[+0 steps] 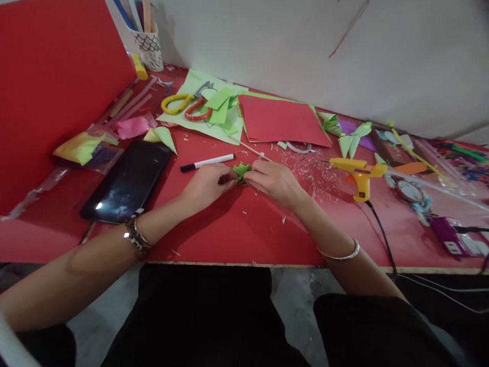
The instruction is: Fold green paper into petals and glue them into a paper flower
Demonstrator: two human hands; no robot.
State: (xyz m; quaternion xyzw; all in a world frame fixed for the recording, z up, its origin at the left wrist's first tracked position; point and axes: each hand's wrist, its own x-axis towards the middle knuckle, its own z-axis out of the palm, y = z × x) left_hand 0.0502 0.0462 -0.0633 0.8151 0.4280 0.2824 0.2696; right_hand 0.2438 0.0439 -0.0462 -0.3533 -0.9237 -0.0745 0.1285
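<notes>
Left grip [208,182] and right grip [275,182] pinch the green paper [241,172]: folds in, shaping seemingly unfinished, green strips [219,114] lying loose!

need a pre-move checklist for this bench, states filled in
1. Small folded green paper piece held: ok, between the fingers of the left hand and right hand.
2. Yellow glue gun apart from hands: ok, off to the right of the right hand.
3. Glue gun temperature: cannot tell; an orange glow shows on its body.
4. Scissors with one yellow and one red handle out of the way: ok, lying on the pale green paper sheet beyond the hands.
5. Red tabletop free of scraps: not ok, pale shreds scattered near the right hand.
</notes>
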